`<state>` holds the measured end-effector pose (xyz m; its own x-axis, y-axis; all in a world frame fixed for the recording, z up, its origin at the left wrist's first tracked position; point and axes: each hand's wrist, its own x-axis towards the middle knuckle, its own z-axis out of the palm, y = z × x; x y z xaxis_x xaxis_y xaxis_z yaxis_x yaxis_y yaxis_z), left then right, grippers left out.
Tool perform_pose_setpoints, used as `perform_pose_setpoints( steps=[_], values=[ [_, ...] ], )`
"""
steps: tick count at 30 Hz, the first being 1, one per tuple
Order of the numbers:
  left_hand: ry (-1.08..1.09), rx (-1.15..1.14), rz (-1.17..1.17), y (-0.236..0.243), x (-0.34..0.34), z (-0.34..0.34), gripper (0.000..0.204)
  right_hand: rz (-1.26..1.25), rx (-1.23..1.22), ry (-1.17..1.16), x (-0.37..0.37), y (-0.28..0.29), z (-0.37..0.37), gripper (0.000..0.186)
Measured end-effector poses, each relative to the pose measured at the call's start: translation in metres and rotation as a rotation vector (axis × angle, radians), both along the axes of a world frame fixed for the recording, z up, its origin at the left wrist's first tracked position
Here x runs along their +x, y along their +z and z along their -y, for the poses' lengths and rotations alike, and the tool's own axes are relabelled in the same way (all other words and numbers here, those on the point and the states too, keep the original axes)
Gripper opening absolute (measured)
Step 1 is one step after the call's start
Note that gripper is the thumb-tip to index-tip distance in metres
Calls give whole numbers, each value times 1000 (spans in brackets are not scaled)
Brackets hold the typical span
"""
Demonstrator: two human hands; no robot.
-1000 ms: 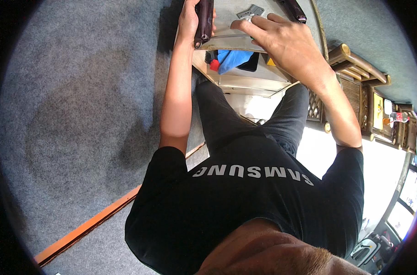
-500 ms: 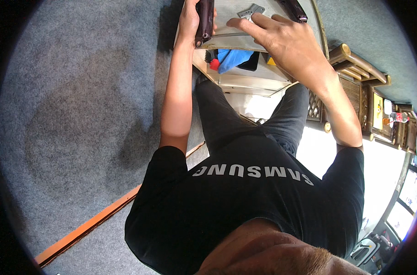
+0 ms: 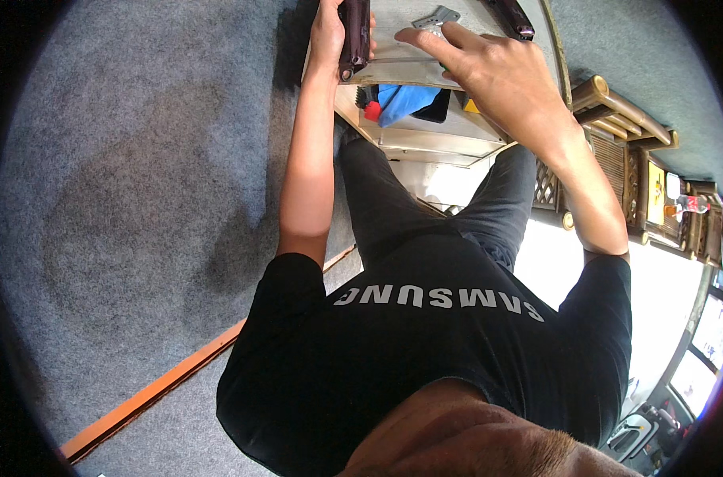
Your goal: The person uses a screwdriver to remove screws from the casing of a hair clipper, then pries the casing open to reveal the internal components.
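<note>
My left hand (image 3: 327,44) grips a long, glossy, dark maroon casing (image 3: 357,36) at the table's left edge. The casing has a small loop at its near end, and the frame cuts off its top. My right hand (image 3: 500,75) hovers palm down over the tabletop, index finger reaching left and the others bent. A sliver of something green shows beneath it by the thumb; most of it is hidden. Just past those fingers lies a small grey metal plate (image 3: 438,16) with holes. Another dark maroon piece (image 3: 514,20) rests farther right on the table.
Below the worn tabletop (image 3: 393,70) is an open shelf with a blue cloth (image 3: 407,102), a red-and-black toothed piece (image 3: 368,105) and a yellow thing (image 3: 469,105). Bamboo furniture (image 3: 628,119) stands at the right; a bottle (image 3: 691,204) sits farther along it.
My right hand has shifted slightly, and a bit of green now shows under it. My left hand holds the casing in nearly the same place.
</note>
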<state>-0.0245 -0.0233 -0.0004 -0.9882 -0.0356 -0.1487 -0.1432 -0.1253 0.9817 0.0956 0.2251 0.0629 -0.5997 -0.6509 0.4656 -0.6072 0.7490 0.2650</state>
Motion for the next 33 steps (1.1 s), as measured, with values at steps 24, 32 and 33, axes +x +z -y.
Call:
perform_pose_setpoints(
  steps=[24, 32, 33],
  values=[
    [-26, 30, -12, 1, 1, -3, 62, -5, -107, -43, -11, -20, -6, 56],
    [-106, -11, -163, -12, 1, 6, 62, 80, -16, -113, 2, -6, 0, 58],
    [-109, -10, -182, -13, 0, 5, 62, 77, -31, -122, 1, -9, -1, 56]
  ],
)
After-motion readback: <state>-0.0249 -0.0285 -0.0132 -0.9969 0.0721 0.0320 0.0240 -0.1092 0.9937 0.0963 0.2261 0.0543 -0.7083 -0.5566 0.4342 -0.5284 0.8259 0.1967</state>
